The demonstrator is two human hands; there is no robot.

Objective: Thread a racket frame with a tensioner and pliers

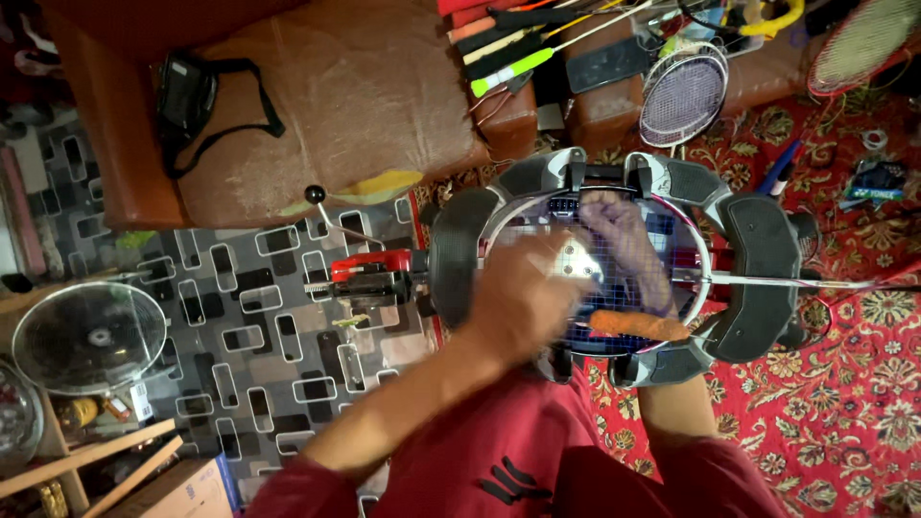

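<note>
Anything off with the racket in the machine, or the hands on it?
Nothing stands out. The racket sits clamped in the stringing machine; left hand above the strings, right hand beneath them. Motion blur hides string detail.

A brown leather seat (345,105) stood beyond the left hand, with a black strap bag (192,96) lying on it. Left of that hand the floor wore a grey mat with box patterns (259,326), and a small round fan (89,338) sat farther left. Right of the right hand spread a red patterned carpet (844,403). The light was dim and warm.
</note>
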